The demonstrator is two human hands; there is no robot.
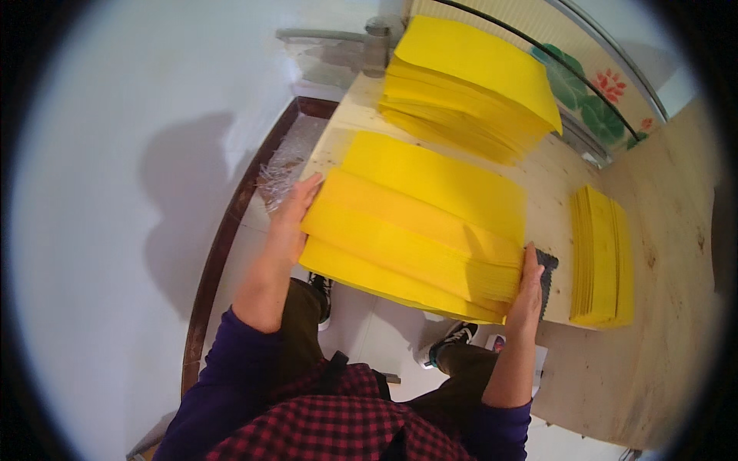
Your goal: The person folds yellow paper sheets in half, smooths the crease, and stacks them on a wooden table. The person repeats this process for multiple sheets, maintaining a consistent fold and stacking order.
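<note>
A thick stack of yellow sheets (407, 230) lies between my hands, its near edge jutting past the front of the wooden table (550, 203). The upper sheets are stepped back in folds or layers. My left hand (294, 211) presses against the stack's left edge with fingers pointing away from me. On the opposite edge, my right hand (529, 292) holds it with the palm side, fingers nearly straight. Beside that hand a dark piece with a jagged edge (547, 269) rests on the table. I cannot tell whether the sheets are paper or felt.
Behind stands a taller pile of yellow sheets (469, 84); at right a narrow yellow bundle (600, 257) leans near a wooden panel (669, 284). A white wall (108, 200) is at left. Crumpled clear plastic (284, 165) lies on the floor by the dark skirting (219, 253).
</note>
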